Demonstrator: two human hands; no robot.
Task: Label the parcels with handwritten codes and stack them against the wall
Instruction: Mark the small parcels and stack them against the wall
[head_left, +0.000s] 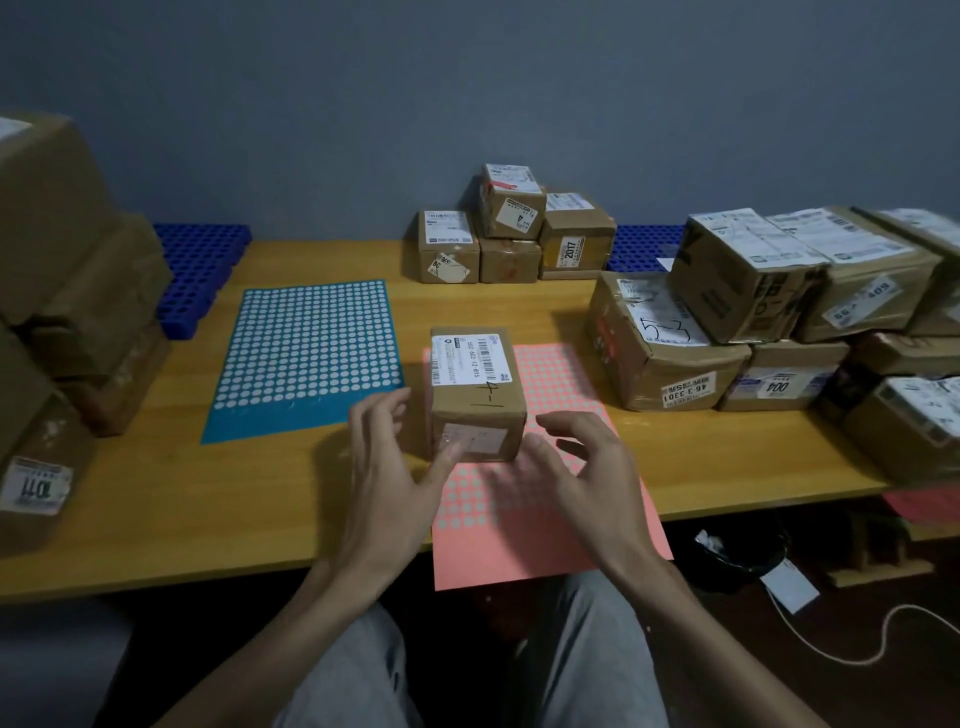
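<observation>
Left hand (384, 467), right hand (582, 467) beside parcel (475, 395)

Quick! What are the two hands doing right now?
Left hand: open, fingers spread beside the small parcel, not gripping it.
Right hand: open, fingers loosely curled, holding nothing.

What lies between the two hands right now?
Head view: the parcel marked 4-1, resting on the pink sticker sheet, sits between the left hand and the right hand.
</observation>
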